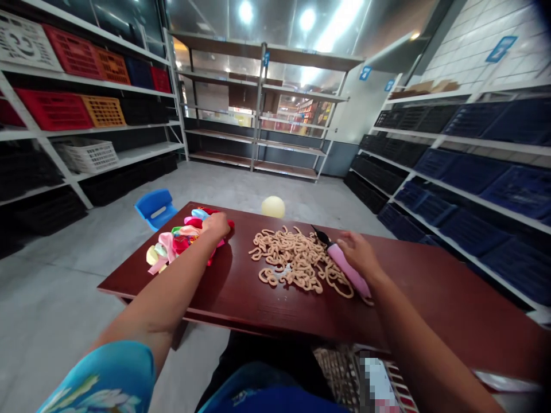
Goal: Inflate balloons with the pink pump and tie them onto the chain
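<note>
Both hands are well apart over the table (413,287), a dark red-brown one with a glossy top. The left hand (216,225) reaches out to a heap of colourful cloth pieces (179,241) near the table's left end — pink, red, yellow and pale blue among them — and from here I can't tell whether its fingers have closed on any. The right hand (357,252) is at the pink cylinder (349,269) with its black tip, fingers slightly bent; whether it grips or only touches, I can't make out. Between the two hands lies a loose, tangled spread of tan loops (297,258), the pink cylinder lying along its right side. Just past the far edge shows a pale yellow round thing (273,206), and off the left corner sits a blue chair (155,209). Shelves of dark crates (465,172) line the right wall.
</note>
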Tool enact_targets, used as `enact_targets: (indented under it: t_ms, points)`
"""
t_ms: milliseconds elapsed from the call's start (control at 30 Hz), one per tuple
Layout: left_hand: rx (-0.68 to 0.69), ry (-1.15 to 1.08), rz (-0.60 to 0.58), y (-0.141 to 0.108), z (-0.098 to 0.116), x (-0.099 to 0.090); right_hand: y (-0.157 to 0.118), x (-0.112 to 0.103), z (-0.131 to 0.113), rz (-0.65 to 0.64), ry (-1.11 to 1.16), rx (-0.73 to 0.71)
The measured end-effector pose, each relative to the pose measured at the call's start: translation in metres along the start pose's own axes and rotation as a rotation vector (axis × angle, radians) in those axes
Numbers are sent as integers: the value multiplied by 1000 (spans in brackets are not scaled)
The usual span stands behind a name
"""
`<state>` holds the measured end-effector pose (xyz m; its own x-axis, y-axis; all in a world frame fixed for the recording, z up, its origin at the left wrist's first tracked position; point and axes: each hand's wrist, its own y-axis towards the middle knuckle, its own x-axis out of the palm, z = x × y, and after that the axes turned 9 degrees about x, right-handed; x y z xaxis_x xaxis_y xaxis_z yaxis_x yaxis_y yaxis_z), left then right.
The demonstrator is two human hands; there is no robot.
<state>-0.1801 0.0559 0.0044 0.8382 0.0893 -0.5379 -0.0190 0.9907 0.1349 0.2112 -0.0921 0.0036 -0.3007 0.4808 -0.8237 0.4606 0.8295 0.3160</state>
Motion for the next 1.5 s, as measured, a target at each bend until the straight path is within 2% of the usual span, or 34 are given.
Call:
enact_targets:
  t_ms: [67,133,233,300,333,400,467,533,633,733,833,1033,1500]
  points:
    - [-2,-81,30,-5,11,0,-16,-6,18,11,-101,8]
    - [-57,-342,-22,-14,23,6,-32,-8,33,-9,-198,30]
    - [-187,-800,-256,-36,36,25,-52,-6,48,-64,-322,79]
    - [-325,-1161,-446,-54,40,44,-61,-3,54,-98,-351,115]
    - [-398,-1294,-469,-63,42,54,-64,-2,56,-113,-353,129]
    - [-482,-1457,-426,-77,43,73,-68,-2,56,-127,-341,142]
    - [-486,-1574,-398,-86,42,87,-71,-4,53,-94,-330,118]
    - [-435,-1671,-421,-90,40,94,-79,-8,45,-31,-300,45]
    - [-365,-1752,-415,-89,36,95,-100,-12,27,4,-169,-141]
    - [-370,-1786,-253,-86,30,94,-123,-11,11,-61,-53,-313]
    - [-340,-1810,-127,-85,27,95,-138,-6,4,-94,-47,-389]
    - [-242,-1805,-124,-86,26,94,-139,-2,3,-59,-69,-410]
    - [-215,-1720,-176,-93,28,102,-137,-1,-4,-73,-89,-402]
